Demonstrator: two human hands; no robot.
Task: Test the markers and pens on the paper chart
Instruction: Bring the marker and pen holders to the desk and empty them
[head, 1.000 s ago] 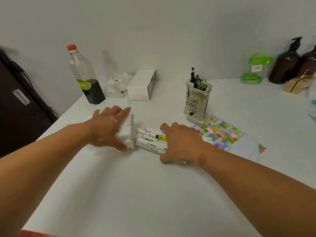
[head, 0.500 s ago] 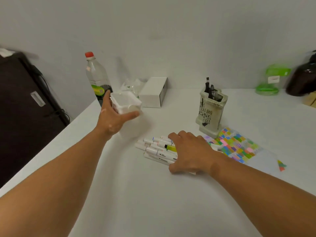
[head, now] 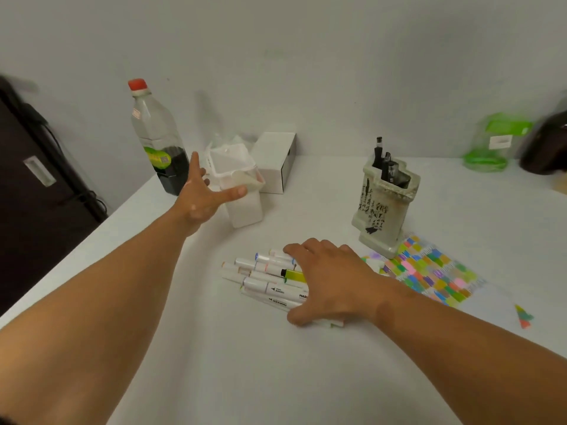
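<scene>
I am holding my right hand (head: 331,280) flat, palm down, fingers loosely spread, pressing on the heap of markers (head: 264,279) and pinching none of them. The markers are lying on the table (head: 276,363) under my palm and sticking out past my fingertips. Their long axes are running roughly parallel, slanting from the far side beyond my fingertips back towards my thumb. The ends I can see are all pointing away from my palm. A yellow-green marker (head: 295,275) is poking out just beside my knuckles.

My left hand (head: 201,196) is reaching well beyond the heap, fingers fanned wide. Only the thumb is touching the near wall of the white tub (head: 242,194), which is standing upright, and nothing is closing round it.

I judge that I am laying out the stock: parking the tub and steadying the heap so that nothing rolls. No testing is under way yet. The paper chart (head: 435,274) is lying just past my right wrist, on the outer side. The pen holder (head: 385,207) is standing at its far corner, dark pens (head: 383,161) upright inside.

The next move is calling for one marker to be singled out and pinched along its barrel. Then my left hand needs to come back to pull the cap, and the tip goes across to the chart.
</scene>
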